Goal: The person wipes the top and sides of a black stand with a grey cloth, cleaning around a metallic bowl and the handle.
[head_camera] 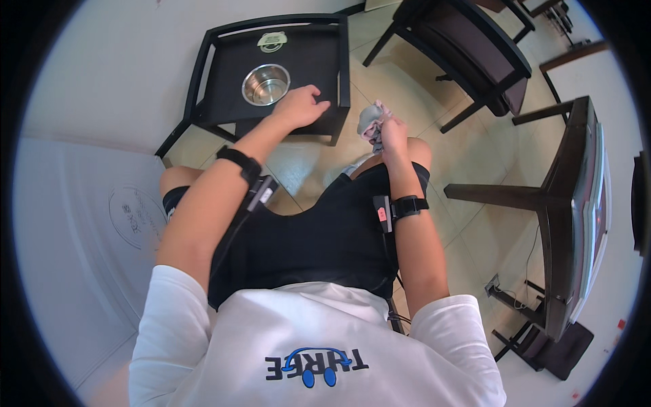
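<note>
My left hand [303, 107] is over the front right part of a small black side table [224, 66]. Its fingers are slightly curled and apart, and nothing shows in them. Just beside it stands a shiny round metal bowl [266, 85]; I cannot tell whether hand and bowl touch. Inside, the bowl shows only bare metal. My right hand [393, 135] grips a crumpled grey and pink cloth [372, 123] above my right knee, with part of the cloth hidden by the fingers.
Behind the bowl lies a pale green coaster-like piece [272, 41] with writing. A dark wooden chair [457, 51] stands at the far right on the tiled floor [473, 152]. Nearer on the right is a dark table [559, 203]; a white wall [101, 86] borders the left side.
</note>
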`<state>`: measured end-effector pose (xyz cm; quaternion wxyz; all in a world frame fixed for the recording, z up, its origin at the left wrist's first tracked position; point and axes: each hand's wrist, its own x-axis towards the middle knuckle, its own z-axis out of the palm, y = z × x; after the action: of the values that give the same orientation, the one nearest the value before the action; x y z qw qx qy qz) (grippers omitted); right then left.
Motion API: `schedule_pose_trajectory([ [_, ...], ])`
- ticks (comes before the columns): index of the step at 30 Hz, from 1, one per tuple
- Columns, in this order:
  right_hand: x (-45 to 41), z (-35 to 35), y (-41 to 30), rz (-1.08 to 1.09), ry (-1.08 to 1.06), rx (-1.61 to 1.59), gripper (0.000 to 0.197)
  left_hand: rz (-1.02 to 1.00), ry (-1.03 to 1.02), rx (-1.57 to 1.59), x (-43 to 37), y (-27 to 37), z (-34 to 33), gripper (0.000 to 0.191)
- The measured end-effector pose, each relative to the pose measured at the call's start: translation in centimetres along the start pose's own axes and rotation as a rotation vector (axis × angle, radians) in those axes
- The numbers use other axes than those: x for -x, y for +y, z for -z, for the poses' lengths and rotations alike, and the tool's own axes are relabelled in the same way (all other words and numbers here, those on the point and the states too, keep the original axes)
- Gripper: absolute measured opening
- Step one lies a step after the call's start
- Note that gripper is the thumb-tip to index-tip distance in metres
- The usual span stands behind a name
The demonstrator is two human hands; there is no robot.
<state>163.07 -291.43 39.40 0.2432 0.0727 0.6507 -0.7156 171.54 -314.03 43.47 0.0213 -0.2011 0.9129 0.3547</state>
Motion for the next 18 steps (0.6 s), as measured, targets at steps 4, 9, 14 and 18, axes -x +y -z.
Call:
schedule_pose_trajectory([
  [4, 0.0, 2.0, 0.5, 0.080, 0.072, 0.085, 0.025, 0.088, 0.113, -0.158, -3.3, 4.3, -4.6, 0.075],
  [9, 0.2, 3.3, 1.0, 0.099, 0.117, 0.154, 0.023, 0.214, 0.184, -0.210, -4.2, 6.3, -6.3, 0.069],
  [14, -0.2, 2.6, 0.7, 0.100, 0.099, 0.173, 0.023, 0.187, 0.181, -0.226, -4.3, 5.9, -6.3, 0.064],
  [18, -0.4, 1.8, -0.4, 0.075, 0.090, 0.224, 0.025, 0.056, 0.173, -0.181, -1.8, 4.0, -5.3, 0.051],
])
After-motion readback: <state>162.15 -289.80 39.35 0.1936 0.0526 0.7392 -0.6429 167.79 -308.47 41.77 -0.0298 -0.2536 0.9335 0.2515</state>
